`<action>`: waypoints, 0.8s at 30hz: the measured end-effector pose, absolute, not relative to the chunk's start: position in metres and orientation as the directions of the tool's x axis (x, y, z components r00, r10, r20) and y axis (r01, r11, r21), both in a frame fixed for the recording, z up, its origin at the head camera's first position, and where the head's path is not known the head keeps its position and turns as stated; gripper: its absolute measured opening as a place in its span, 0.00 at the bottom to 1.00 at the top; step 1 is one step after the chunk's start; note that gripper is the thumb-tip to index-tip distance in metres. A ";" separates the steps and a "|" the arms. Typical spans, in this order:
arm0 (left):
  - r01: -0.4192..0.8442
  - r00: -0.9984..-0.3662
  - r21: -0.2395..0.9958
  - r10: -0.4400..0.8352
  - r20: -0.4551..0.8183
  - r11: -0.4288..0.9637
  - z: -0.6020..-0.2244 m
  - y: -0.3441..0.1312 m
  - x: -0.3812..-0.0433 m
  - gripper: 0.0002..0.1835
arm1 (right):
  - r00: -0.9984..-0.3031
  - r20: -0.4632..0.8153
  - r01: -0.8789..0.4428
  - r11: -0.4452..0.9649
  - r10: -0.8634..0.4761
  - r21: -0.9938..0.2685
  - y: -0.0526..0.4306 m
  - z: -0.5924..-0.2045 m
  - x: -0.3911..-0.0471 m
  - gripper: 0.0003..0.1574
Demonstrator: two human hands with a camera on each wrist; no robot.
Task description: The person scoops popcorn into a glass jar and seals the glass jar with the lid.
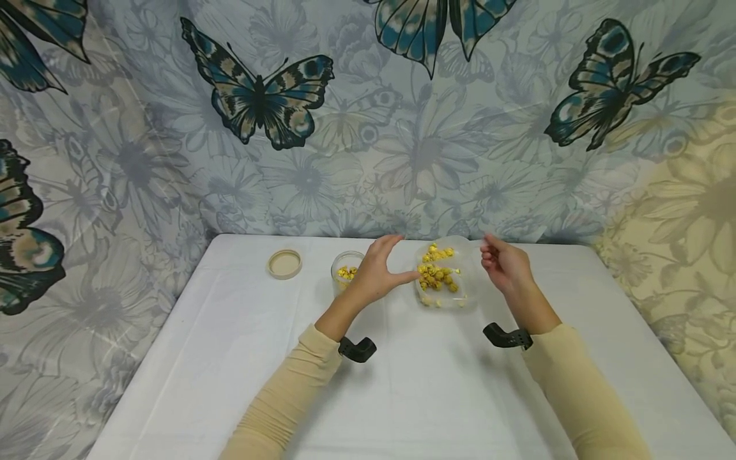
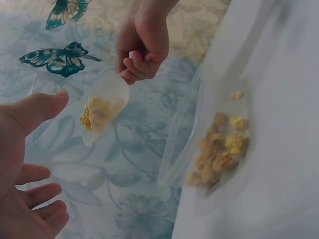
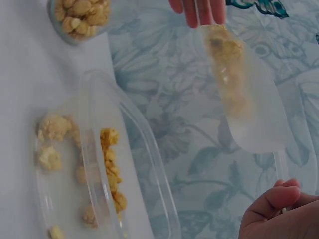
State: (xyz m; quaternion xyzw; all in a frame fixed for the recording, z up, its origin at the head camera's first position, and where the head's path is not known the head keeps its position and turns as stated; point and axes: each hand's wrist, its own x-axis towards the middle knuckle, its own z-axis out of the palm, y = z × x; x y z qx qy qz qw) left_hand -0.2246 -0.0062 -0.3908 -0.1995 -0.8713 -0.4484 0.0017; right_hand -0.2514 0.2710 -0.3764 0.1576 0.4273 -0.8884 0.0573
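My right hand (image 1: 508, 265) grips the thin handle of a translucent scoop (image 3: 264, 119), which is raised and holds yellow popcorn (image 3: 227, 59). Below it, a clear plastic container (image 1: 466, 300) has more popcorn (image 1: 437, 278) inside. My left hand (image 1: 376, 271) is spread, thumb apart from the fingers, between a glass jar (image 1: 335, 271) and the container. In the left wrist view, nothing sits in the left hand (image 2: 30, 149), and the scoop is beyond its thumb. The jar has some popcorn (image 1: 347, 273) in it; the left hand and wrist partly hide it.
A round lid (image 1: 284, 264) lies on the white-covered table (image 1: 241, 358), left of the jar. Behind the table's far edge hangs a butterfly-and-flower patterned cloth (image 1: 425, 153), which also lines both sides.
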 end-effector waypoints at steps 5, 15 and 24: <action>0.337 -0.927 0.782 0.330 0.178 0.525 -0.389 -0.017 -0.226 0.45 | -0.946 -0.321 0.225 -0.627 0.043 -0.746 0.260 -0.372 -0.253 0.14; 0.349 -0.932 0.756 0.292 0.216 0.553 -0.389 -0.040 -0.227 0.46 | -0.966 -0.258 0.210 -0.608 -0.008 -0.766 0.241 -0.368 -0.255 0.11; 0.315 -0.947 0.760 0.236 0.216 0.569 -0.389 -0.059 -0.227 0.47 | -0.971 -0.236 0.218 -0.594 -0.048 -0.774 0.224 -0.366 -0.258 0.09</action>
